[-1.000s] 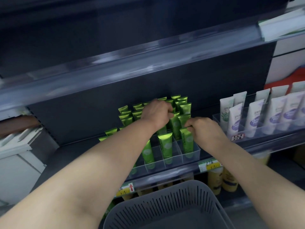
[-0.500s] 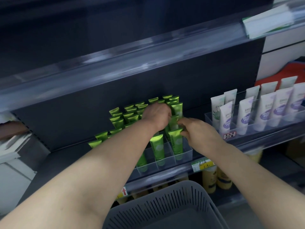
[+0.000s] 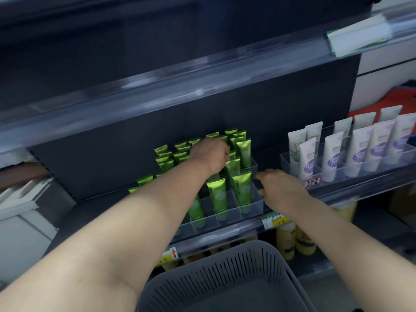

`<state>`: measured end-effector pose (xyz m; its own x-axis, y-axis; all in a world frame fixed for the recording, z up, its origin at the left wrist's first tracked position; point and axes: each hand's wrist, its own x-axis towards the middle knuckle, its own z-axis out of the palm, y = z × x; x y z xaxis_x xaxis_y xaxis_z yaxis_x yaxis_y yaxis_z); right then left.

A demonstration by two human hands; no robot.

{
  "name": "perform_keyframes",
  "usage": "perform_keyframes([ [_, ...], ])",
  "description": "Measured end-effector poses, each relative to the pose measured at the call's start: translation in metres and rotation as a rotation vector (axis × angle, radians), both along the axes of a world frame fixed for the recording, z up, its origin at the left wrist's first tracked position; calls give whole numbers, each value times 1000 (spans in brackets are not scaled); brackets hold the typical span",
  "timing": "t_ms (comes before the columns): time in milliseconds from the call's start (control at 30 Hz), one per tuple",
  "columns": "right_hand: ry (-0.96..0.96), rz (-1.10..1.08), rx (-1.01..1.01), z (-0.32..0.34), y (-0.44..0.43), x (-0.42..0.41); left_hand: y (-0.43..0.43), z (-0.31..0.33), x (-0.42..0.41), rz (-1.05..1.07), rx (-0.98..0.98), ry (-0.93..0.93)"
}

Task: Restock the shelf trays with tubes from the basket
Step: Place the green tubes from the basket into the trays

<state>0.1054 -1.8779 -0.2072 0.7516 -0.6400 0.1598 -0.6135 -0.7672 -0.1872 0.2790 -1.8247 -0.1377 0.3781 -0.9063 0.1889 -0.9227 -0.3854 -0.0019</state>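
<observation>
Green metallic plastic tubes (image 3: 244, 190) stand cap-down in the divided clear plastic tray (image 3: 257, 204) on the dark shelf (image 3: 90, 208), long axes near vertical and leaning slightly back. The left hand (image 3: 210, 154) is deep in the rear rows, knuckles up, fingers curled down among the crimped tops. They are hidden, so I cannot tell whether it grips a tube. The right hand (image 3: 281, 188) is released, fingers straight and pointing left, tips at the tray's right wall. The grey slotted plastic basket (image 3: 225, 251) sits below the shelf, between the 2 forearms. No tube shows in its visible part. I judge the free right hand nearer the basket, which lies down and back from it.
</observation>
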Motion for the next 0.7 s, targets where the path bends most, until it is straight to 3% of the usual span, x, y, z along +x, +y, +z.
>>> perform_keyframes([
  [400,84,20,-23,-26,30,-8,95,-25,-18,-81,-345,1],
  [700,169,1,-3,-42,54,-5,177,-70,-22,63,-285,78],
])
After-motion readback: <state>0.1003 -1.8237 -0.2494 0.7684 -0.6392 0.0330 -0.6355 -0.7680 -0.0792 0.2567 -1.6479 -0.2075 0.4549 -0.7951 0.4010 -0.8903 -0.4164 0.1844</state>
